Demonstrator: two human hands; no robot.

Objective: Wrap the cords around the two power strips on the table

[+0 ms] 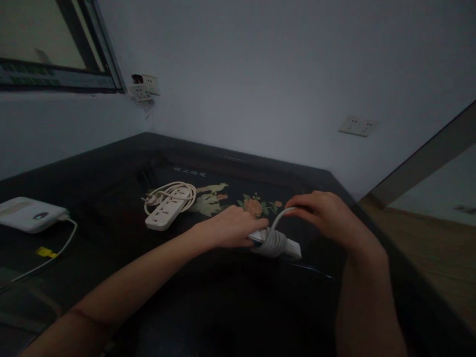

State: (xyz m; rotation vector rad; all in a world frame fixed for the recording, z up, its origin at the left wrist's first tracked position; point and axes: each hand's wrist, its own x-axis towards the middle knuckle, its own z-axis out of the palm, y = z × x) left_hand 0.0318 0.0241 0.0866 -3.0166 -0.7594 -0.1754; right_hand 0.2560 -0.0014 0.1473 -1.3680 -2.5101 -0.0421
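My left hand (238,226) is closed on the left end of a white power strip (293,249), low over the dark table. Several turns of a grey-white cord (275,244) are wound round the strip's middle. A free length of that cord rises from the coil to my right hand (316,210), whose thumb and fingers pinch it to the right of the strip. The cord's plug is not visible. Left of my hands lies a second white power strip (167,210), sockets up, with its own cream cord looped loosely around it.
The black table (111,163) has a painted flower (254,207) and bird pattern. At far left sits a white device (31,214) with a cable, near a yellow tag (46,252). Wall sockets (357,126) are on the wall behind; the table's right edge drops to a wooden floor (439,248).
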